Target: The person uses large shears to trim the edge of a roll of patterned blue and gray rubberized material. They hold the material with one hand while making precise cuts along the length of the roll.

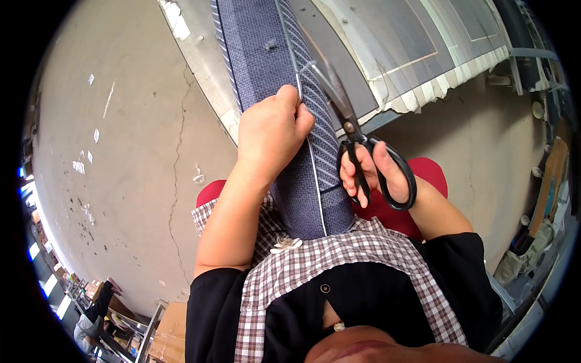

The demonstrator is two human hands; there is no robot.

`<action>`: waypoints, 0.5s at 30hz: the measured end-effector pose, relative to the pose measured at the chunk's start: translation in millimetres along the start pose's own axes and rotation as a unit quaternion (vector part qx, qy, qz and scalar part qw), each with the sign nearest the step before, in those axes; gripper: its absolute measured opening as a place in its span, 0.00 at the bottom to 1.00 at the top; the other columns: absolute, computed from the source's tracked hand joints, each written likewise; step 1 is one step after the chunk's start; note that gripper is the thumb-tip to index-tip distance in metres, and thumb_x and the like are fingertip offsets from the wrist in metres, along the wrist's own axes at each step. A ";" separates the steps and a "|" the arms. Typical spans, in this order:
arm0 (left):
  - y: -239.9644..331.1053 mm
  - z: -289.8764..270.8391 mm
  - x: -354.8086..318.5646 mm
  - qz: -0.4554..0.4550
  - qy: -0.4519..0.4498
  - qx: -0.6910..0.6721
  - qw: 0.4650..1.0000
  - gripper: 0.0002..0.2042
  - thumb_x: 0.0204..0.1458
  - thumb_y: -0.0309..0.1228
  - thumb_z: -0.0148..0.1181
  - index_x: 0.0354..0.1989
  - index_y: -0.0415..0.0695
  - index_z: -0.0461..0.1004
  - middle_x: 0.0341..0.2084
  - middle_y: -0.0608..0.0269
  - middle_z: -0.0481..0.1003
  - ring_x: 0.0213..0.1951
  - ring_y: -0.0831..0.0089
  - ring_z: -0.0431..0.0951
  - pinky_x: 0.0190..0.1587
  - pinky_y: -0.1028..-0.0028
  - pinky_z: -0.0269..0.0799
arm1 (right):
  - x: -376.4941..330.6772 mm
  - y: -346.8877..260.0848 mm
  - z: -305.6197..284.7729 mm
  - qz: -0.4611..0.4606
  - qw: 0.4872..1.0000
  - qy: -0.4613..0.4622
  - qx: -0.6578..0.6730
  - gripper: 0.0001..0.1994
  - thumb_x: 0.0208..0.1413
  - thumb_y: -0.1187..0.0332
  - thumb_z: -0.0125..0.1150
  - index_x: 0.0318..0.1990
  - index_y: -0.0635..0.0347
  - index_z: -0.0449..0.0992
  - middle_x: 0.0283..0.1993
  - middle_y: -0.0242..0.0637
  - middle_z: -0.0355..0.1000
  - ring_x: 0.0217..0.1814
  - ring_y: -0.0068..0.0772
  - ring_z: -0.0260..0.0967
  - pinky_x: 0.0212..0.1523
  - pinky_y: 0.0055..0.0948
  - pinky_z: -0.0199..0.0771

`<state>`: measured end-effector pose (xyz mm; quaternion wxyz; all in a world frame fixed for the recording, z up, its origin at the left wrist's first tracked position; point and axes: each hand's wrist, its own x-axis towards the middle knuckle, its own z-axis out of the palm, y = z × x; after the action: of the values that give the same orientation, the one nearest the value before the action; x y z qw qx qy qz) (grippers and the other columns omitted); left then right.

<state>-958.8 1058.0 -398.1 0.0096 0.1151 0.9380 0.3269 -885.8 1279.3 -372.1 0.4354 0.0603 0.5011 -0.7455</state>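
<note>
A long blue woven cushion [257, 54] rests on my lap and reaches up onto the table. Its striped side band [321, 142] is edged with pale piping cord [314, 175]. My left hand [272, 133] is closed over the seam, pinching the piping cord between thumb and fingers. In my right hand [394, 175] are black-handled scissors [349, 127], thumb and fingers through the loops. The scissors' blades are parted and point at a pale cord end [307, 65] sticking out from the seam just beyond my left hand. One blade is slightly blurred.
Ahead stands a table [417, 91] with a ragged pale covering along its edge. Scraps lie on the cracked concrete floor [139, 145] to the left. A cardboard box [169, 333] stands at lower left, and another person [91, 327] is farther off. Assorted items line the right side.
</note>
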 end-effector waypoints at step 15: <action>2.7 2.3 -4.5 0.041 0.030 -0.004 0.999 0.06 0.52 0.28 0.62 0.28 0.42 0.71 0.19 0.54 0.75 0.23 0.54 0.78 0.28 0.60 0.73 | 9.2 4.4 -5.3 0.047 0.996 -0.027 0.076 0.40 0.64 0.26 0.30 0.37 0.59 0.68 0.28 0.31 0.64 0.28 0.20 0.65 0.22 0.20 0.74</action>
<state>-953.7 1060.5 -398.5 -0.0318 0.1438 0.9309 0.3343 -890.1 1277.6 -382.6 0.4771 0.0970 0.4275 -0.7617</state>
